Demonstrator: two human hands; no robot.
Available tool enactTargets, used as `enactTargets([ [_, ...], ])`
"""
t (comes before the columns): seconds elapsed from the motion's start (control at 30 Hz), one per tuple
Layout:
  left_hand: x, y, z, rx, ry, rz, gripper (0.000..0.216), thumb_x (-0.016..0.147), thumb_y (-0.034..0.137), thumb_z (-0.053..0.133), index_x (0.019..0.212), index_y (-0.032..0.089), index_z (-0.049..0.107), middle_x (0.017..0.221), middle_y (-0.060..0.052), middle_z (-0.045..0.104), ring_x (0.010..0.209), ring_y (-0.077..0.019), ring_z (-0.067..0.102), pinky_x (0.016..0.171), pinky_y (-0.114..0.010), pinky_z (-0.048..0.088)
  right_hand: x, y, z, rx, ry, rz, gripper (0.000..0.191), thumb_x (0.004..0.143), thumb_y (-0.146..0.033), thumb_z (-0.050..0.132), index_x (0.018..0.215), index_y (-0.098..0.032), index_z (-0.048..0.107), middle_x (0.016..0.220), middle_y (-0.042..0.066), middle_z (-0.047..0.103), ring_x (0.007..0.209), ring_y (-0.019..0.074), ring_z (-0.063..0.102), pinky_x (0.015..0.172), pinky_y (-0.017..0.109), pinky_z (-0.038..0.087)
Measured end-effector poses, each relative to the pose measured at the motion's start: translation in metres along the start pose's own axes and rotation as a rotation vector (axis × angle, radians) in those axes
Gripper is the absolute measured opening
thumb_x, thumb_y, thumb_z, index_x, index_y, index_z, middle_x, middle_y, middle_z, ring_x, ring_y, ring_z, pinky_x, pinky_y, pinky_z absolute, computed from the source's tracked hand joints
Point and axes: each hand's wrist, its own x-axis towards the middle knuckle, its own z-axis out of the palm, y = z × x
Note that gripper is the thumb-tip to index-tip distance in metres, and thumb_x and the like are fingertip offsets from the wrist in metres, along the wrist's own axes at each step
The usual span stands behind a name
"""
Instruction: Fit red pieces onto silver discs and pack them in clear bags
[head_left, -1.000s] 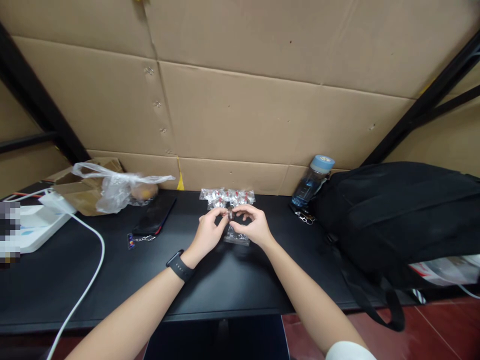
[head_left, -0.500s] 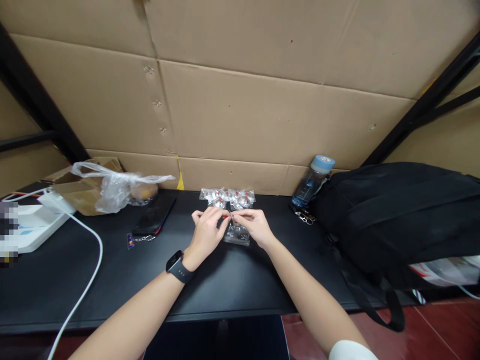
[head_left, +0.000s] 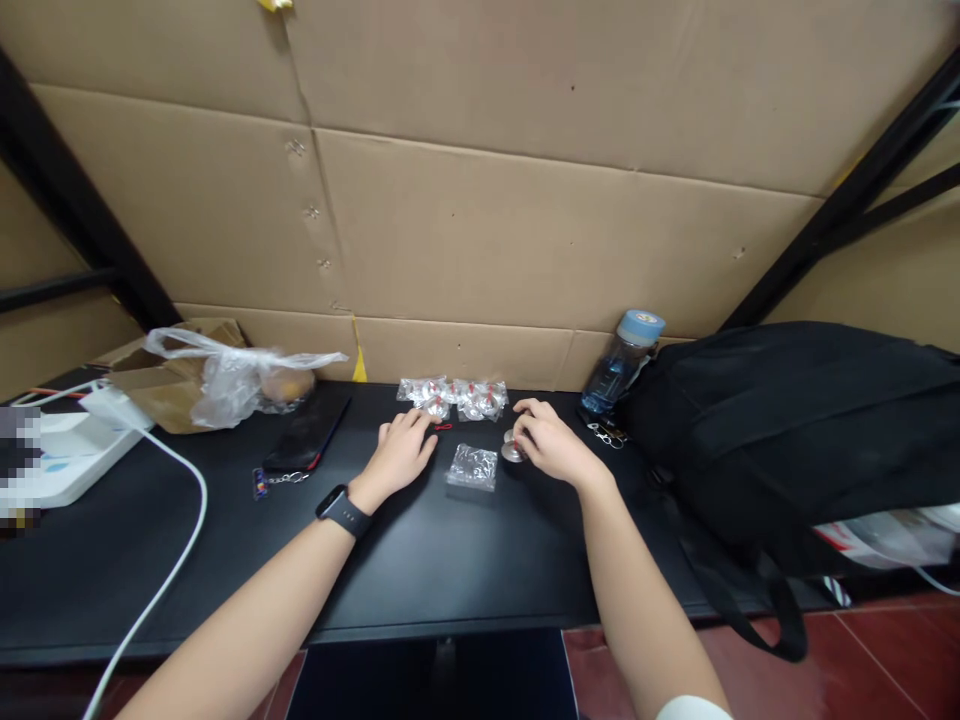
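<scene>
My left hand [head_left: 400, 448], a dark watch at its wrist, lies with fingers stretched on the black table. Its fingertips are close to a small red cord loop [head_left: 444, 427]. My right hand [head_left: 553, 442] has its fingers curled at a shiny round silver disc [head_left: 512, 449] low over the table; a bit of red shows by the fingers, which partly cover the disc. Between the hands lies a clear plastic bag [head_left: 472, 467]. Behind it, several clear packets [head_left: 484, 400] with silver and red pieces sit in a row.
A cardboard wall [head_left: 465, 250] stands behind the table [head_left: 450, 570]. At left are a white power strip with cable [head_left: 187, 545], a cardboard box [head_left: 165, 390] with a plastic bag, and a dark pouch [head_left: 307, 435]. A blue-lidded bottle [head_left: 619, 362] and black backpack [head_left: 787, 430] occupy the right.
My hands were together over the clear bag and have moved apart. My right hand went right with the silver disc; my left went left, and the red loop now lies on the table.
</scene>
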Motion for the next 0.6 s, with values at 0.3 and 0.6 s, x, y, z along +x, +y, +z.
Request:
enactTargets([
  [0.3, 0.027, 0.007, 0.014, 0.234, -0.047, 0.064, 0.014, 0.096, 0.026, 0.054, 0.098, 0.021, 0.067, 0.114, -0.012, 0.067, 0.107, -0.0302, 0.056, 0.085, -0.039, 0.035, -0.012, 0.025, -0.007, 0.246, -0.331, 0.085, 0.007, 0.082, -0.019, 0.068, 0.077, -0.02, 0.073, 0.099, 0.005, 0.069, 0.089, 0.0188, 0.066, 0.084, 0.03, 0.05],
  [0.6, 0.024, 0.007, 0.011, 0.022, 0.001, 0.036, 0.018, 0.101, 0.028, 0.047, 0.091, 0.022, 0.061, 0.095, -0.004, 0.072, 0.095, -0.0233, 0.062, 0.08, -0.034, 0.028, 0.013, 0.04, 0.037, 0.047, -0.17, 0.317, 0.031, 0.073, -0.018, 0.081, 0.103, -0.018, 0.07, 0.099, 0.007, 0.068, 0.091, 0.0202, 0.064, 0.084, 0.029, 0.047],
])
